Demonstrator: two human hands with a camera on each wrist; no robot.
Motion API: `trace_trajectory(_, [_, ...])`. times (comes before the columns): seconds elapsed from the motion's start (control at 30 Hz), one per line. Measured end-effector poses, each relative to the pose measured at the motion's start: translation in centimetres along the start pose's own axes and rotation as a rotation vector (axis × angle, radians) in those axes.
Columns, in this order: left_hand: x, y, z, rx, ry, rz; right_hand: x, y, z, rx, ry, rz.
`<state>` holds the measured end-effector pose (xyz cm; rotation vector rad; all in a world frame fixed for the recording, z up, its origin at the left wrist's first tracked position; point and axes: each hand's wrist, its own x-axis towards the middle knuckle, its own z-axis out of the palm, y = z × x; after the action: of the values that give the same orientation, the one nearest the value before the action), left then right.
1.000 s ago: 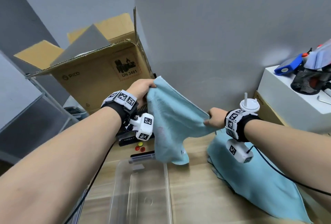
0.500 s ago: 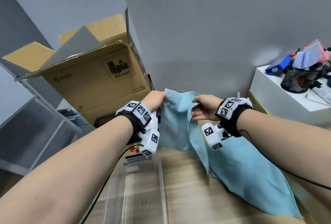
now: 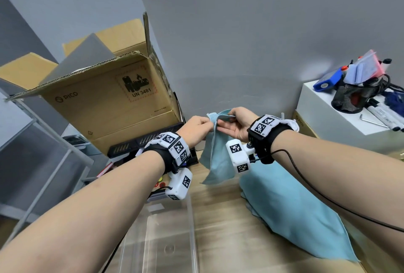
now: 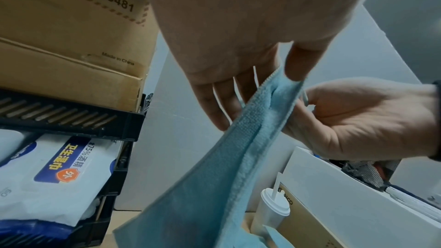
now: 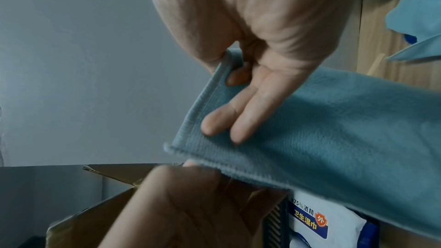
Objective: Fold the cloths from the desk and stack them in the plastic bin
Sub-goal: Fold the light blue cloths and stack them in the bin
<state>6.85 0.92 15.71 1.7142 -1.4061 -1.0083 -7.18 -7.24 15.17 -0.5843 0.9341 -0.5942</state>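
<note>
A light blue cloth (image 3: 216, 159) hangs doubled over above the back of the wooden desk (image 3: 220, 229), its two top corners brought together. My left hand (image 3: 208, 126) pinches the top edge from the left, thumb and fingers closed on the hem (image 4: 274, 101). From the right, my right hand (image 3: 223, 123) holds the same corners, with its thumb on top and straight fingers (image 5: 222, 120) lying flat against the cloth (image 5: 334, 129). A pile of more blue cloths (image 3: 290, 213) lies on the desk under my right forearm. The clear plastic bin (image 3: 192, 240) stands near the front, below my left wrist.
An open cardboard box (image 3: 105, 102) rests on a black tray rack (image 3: 144, 141) at the back left; a pack of wet wipes (image 4: 54, 173) lies in the rack. A white box (image 3: 332, 119) with a mesh pen cup (image 3: 349, 100) stands at the right. A white lidded cup (image 4: 272, 210) is behind the cloths.
My hands were apart with the cloth spread between them. They have come together, the right hand moving left and up, so the cloth now hangs folded in half.
</note>
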Motion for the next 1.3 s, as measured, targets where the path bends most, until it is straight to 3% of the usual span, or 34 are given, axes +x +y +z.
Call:
trace_trajectory(0.2, [0.0,-0.6,0.0,0.162,0.007,0.187,0.1,0.1,0.5,-0.047,0.032,0.002])
trace_trajectory(0.37, [0.0,-0.7,0.1,0.105,0.100,0.189,-0.5,0.4,0.6,-0.315,0.114,-0.039])
trace_trajectory(0.63, [-0.7,-1.1,-0.7,0.337,0.195,0.301,0.2,0.5,-0.5,-0.596,0.333,-0.197])
trace_trajectory(0.83, [-1.8,-0.9,-1.3,0.576,0.070,0.422,0.3,-0.4,-1.0,-0.663,0.377,-0.278])
trace_trajectory(0.9, [-1.9,-0.9,-1.4,0.616,0.058,0.418,0.3,-0.6,-1.2,-0.684,0.388,-0.295])
trace_trajectory(1.13, [-2.5,-1.6,-1.9,0.468,0.087,0.212,0.1,-0.9,-1.1,-0.659,0.365,-0.295])
trace_trajectory(1.3, [-2.5,-2.5,-2.4,0.595,0.240,0.309,-1.0,-1.1,-0.7,-0.622,0.337,-0.232])
